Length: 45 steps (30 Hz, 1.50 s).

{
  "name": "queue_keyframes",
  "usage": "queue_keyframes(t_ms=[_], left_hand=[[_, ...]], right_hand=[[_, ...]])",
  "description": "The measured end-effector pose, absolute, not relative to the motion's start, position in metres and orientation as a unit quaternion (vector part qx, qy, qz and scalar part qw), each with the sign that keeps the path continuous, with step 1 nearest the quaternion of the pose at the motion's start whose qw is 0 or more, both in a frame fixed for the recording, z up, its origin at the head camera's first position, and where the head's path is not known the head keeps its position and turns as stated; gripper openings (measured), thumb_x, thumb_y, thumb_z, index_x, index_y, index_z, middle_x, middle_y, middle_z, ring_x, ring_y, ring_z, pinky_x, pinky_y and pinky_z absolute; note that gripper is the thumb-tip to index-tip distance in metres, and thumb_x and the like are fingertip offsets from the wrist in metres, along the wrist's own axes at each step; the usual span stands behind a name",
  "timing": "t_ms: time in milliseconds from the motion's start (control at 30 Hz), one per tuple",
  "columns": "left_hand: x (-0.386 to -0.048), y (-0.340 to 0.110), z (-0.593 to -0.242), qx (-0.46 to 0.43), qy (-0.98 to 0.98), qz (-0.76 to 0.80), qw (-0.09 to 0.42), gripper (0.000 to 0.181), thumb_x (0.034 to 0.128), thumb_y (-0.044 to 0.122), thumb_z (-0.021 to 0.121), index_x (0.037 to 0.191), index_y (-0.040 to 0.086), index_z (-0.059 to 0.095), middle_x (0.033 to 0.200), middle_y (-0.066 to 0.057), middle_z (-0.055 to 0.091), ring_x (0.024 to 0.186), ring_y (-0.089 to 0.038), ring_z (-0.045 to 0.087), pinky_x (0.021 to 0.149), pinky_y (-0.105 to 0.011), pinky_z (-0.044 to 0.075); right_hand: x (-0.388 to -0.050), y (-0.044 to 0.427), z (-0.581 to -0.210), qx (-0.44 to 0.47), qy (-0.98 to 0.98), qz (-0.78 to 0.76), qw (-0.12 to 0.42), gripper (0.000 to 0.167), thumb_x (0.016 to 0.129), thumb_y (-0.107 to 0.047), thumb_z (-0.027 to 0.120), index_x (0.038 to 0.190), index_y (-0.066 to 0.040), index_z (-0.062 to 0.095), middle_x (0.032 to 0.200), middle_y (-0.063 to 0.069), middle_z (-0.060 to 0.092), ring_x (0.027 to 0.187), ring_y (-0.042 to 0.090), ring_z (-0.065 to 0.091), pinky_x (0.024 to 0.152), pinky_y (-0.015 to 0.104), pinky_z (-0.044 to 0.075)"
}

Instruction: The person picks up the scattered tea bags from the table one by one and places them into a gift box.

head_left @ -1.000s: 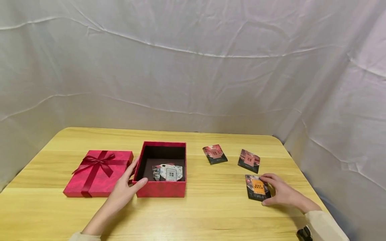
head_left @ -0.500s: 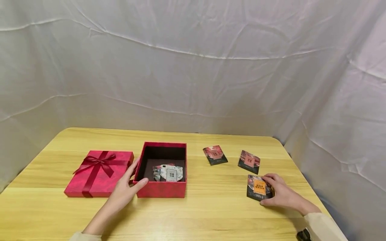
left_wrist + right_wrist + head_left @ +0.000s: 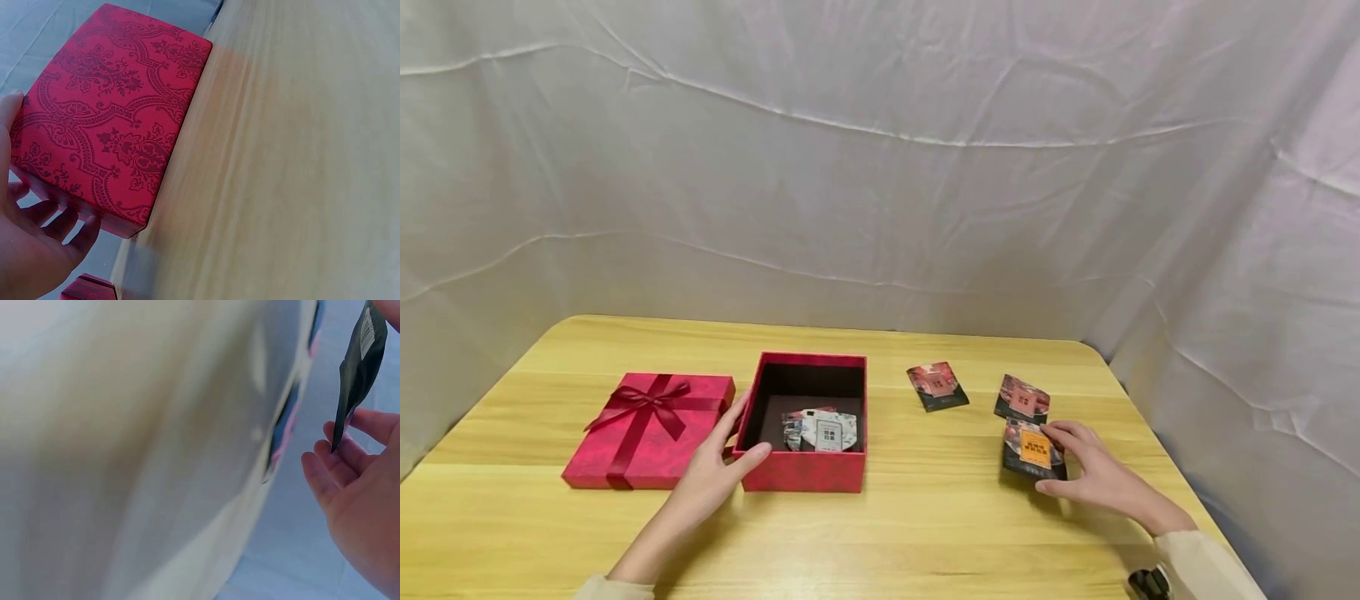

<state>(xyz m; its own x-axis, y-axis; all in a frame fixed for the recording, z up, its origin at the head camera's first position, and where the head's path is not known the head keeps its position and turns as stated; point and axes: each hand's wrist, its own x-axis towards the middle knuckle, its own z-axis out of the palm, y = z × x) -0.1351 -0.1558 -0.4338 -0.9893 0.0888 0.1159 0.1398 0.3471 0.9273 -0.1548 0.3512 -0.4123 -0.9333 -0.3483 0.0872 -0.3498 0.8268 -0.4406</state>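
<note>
A yellow wood-grain table (image 3: 925,533) sits below the grip — and behind the grip hangs a big, wrinkly, pale cloth (image 3: 880,200).

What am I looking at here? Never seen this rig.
There's no machine: a person is working bare-handed. The wide picture comes from a head-worn camera; the other two come from a camera on each wrist. On the wooden table are a ribboned lid, an open red box with packets inside, and two loose packets. The left hand holds the box; the right hand holds an orange-labelled packet above the table.
</note>
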Motion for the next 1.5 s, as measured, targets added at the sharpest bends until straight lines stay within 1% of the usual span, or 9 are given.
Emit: queue_keyframes(t_ms=[133, 300, 433, 533, 767, 967, 1067, 1200, 1500], left_hand=[[-0.134, -0.156, -0.433, -0.069, -0.821, -0.566, 0.022, 0.076, 0.0932, 0.024, 0.065, 0.155, 0.016, 0.022, 0.150, -0.023, 0.032, 0.121, -0.041, 0.048, 0.086, -0.042, 0.050], [-0.135, -0.155, -0.435, -0.066, -0.824, -0.563, 0.017, 0.076, 0.0936, 0.026, 0.065, 0.156, 0.019, 0.021, 0.153, -0.021, 0.029, 0.122, -0.042, 0.047, 0.089, -0.048, 0.047], [-0.135, -0.156, -0.436, -0.064, -0.824, -0.562, 0.019, 0.076, 0.0935, 0.028, 0.065, 0.156, 0.022, 0.022, 0.153, -0.020, 0.028, 0.121, -0.042, 0.048, 0.089, -0.048, 0.047], [-0.135, -0.156, -0.436, -0.064, -0.825, -0.561, 0.021, 0.076, 0.0933, 0.028, 0.065, 0.156, 0.021, 0.022, 0.152, -0.020, 0.029, 0.121, -0.042, 0.048, 0.089, -0.048, 0.047], [-0.135, -0.157, -0.436, -0.062, -0.824, -0.563, 0.018, 0.076, 0.0936, 0.027, 0.064, 0.156, 0.020, 0.021, 0.153, -0.020, 0.028, 0.123, -0.044, 0.046, 0.093, -0.053, 0.044], [-0.134, -0.156, -0.436, -0.064, -0.826, -0.560, 0.018, 0.076, 0.0934, 0.029, 0.064, 0.156, 0.020, 0.021, 0.154, -0.019, 0.026, 0.128, -0.045, 0.041, 0.095, -0.057, 0.042], [-0.135, -0.156, -0.435, -0.065, -0.824, -0.562, 0.018, 0.077, 0.0933, 0.029, 0.064, 0.156, 0.020, 0.021, 0.155, -0.018, 0.026, 0.128, -0.045, 0.041, 0.095, -0.057, 0.042], [-0.135, -0.156, -0.435, -0.066, -0.822, -0.565, 0.020, 0.076, 0.0931, 0.027, 0.064, 0.156, 0.019, 0.021, 0.154, -0.019, 0.028, 0.126, -0.045, 0.043, 0.094, -0.055, 0.043], [-0.136, -0.156, -0.434, -0.065, -0.820, -0.568, 0.017, 0.076, 0.0932, 0.027, 0.065, 0.156, 0.020, 0.022, 0.153, -0.019, 0.029, 0.125, -0.043, 0.045, 0.094, -0.052, 0.044]], right_hand=[[-0.156, 0.341, -0.403, 0.196, -0.954, 0.227, 0.012, 0.083, 0.077, -0.037, 0.079, 0.139, 0.008, 0.046, 0.136, 0.025, 0.040, 0.122, 0.045, 0.037, 0.088, 0.066, 0.038], [-0.158, 0.327, -0.394, 0.200, -0.955, 0.218, 0.021, 0.081, 0.082, -0.040, 0.075, 0.141, 0.005, 0.044, 0.140, 0.023, 0.038, 0.126, 0.045, 0.035, 0.090, 0.067, 0.037], [-0.162, 0.316, -0.389, 0.211, -0.953, 0.214, 0.029, 0.082, 0.082, -0.041, 0.075, 0.143, 0.003, 0.043, 0.143, 0.022, 0.036, 0.129, 0.046, 0.032, 0.092, 0.067, 0.035], [-0.167, 0.308, -0.385, 0.217, -0.952, 0.215, 0.028, 0.084, 0.081, -0.042, 0.076, 0.144, 0.002, 0.042, 0.145, 0.021, 0.035, 0.131, 0.044, 0.030, 0.093, 0.066, 0.035], [-0.177, 0.285, -0.376, 0.237, -0.947, 0.217, 0.027, 0.084, 0.080, -0.045, 0.076, 0.143, 0.001, 0.044, 0.144, 0.020, 0.036, 0.130, 0.039, 0.033, 0.094, 0.062, 0.037], [-0.181, 0.269, -0.368, 0.270, -0.938, 0.212, 0.036, 0.086, 0.079, -0.045, 0.077, 0.143, 0.002, 0.044, 0.142, 0.016, 0.039, 0.129, 0.034, 0.035, 0.095, 0.058, 0.038], [-0.181, 0.262, -0.364, 0.283, -0.936, 0.207, 0.041, 0.085, 0.079, -0.045, 0.077, 0.143, 0.001, 0.044, 0.141, 0.013, 0.040, 0.127, 0.032, 0.036, 0.094, 0.056, 0.039], [-0.182, 0.251, -0.358, 0.287, -0.935, 0.206, 0.033, 0.086, 0.079, -0.046, 0.077, 0.144, -0.001, 0.043, 0.142, 0.010, 0.039, 0.127, 0.029, 0.035, 0.094, 0.054, 0.040], [-0.188, 0.223, -0.346, 0.325, -0.921, 0.215, 0.011, 0.085, 0.082, -0.046, 0.074, 0.147, -0.005, 0.040, 0.145, 0.008, 0.036, 0.128, 0.026, 0.035, 0.094, 0.051, 0.041]])
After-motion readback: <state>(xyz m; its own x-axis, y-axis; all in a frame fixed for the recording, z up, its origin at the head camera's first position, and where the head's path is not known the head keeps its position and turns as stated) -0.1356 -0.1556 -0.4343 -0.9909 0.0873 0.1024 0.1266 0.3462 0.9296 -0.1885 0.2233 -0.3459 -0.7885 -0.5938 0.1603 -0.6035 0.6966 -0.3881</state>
